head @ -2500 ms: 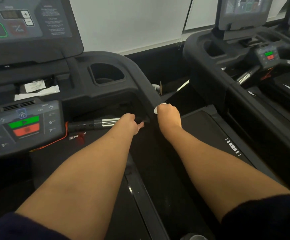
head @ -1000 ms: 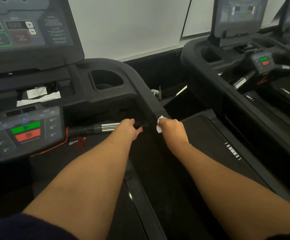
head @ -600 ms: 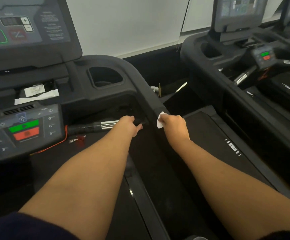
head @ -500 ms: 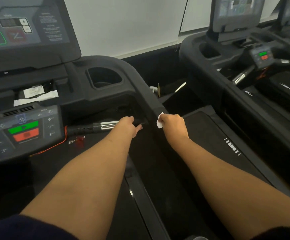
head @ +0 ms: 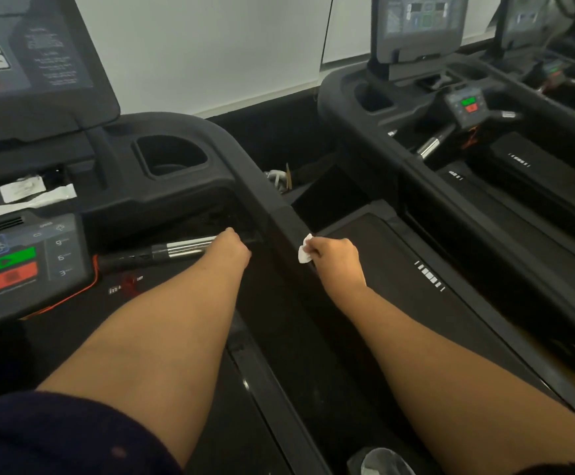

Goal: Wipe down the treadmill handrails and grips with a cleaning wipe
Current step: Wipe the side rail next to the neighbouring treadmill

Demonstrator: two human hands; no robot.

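Since two and a half seconds ago my right hand [head: 336, 260] has slid down the rail [head: 272, 207] toward me, taking the wipe [head: 305, 250] with it; the left hand [head: 233, 246] has hardly shifted. The rail runs from 11 o'clock down to 5 o'clock across the middle of the view, and the right hand sits on its outer edge, thumb and fingers pinched on the wipe. The wipe is a small white wad that pokes out at the hand's 10 o'clock and is pressed against the rail's top face. I judge it is held bunched like this so the fingertips can press hard along the narrow edge.

At 9 o'clock from the right hand, the left hand lies over the near end of the chrome grip [head: 183, 248], which reaches on toward 9 o'clock to the console [head: 29, 265]. The fingers are hidden beyond the knuckles, so I cannot tell whether they close round the bar. It looks like a brace for leaning forward.

The rail wipe seems partway done, and the stretch toward 5 o'clock and the grip itself have yet to be wiped.
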